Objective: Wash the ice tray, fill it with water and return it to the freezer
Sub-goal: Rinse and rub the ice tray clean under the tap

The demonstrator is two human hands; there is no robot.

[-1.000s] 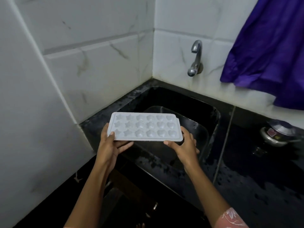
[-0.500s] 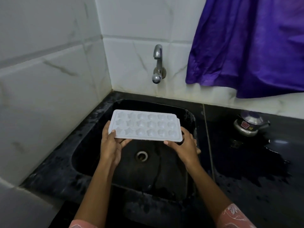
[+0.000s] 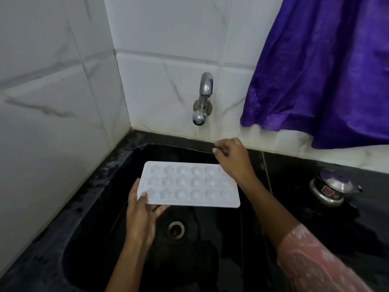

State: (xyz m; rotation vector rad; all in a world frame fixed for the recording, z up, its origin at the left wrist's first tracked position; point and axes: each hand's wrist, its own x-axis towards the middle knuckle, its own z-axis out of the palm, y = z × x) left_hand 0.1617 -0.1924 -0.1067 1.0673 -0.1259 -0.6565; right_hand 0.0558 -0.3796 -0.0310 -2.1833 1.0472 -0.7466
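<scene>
A white ice tray [image 3: 189,184] with star and round moulds is held level over the black sink [image 3: 101,207]. My left hand [image 3: 141,213] grips its near left corner, thumb on top and fingers underneath. My right hand [image 3: 230,158] is off the tray, raised above its far right corner, fingers loosely curled and holding nothing. It is below and to the right of the metal tap [image 3: 202,100], which juts from the white tiled wall; no water runs from it. The drain [image 3: 176,229] lies below the tray.
A purple cloth [image 3: 328,70] hangs over the wall at the upper right. A small steel pot with a lid [image 3: 331,187] stands on the wet black counter [image 3: 315,211] right of the sink. White tiled walls close the left and back.
My right hand has let go of the tray's right end and risen toward the tap. The left hand alone now holds the tray. The view has moved closer over the sink.
</scene>
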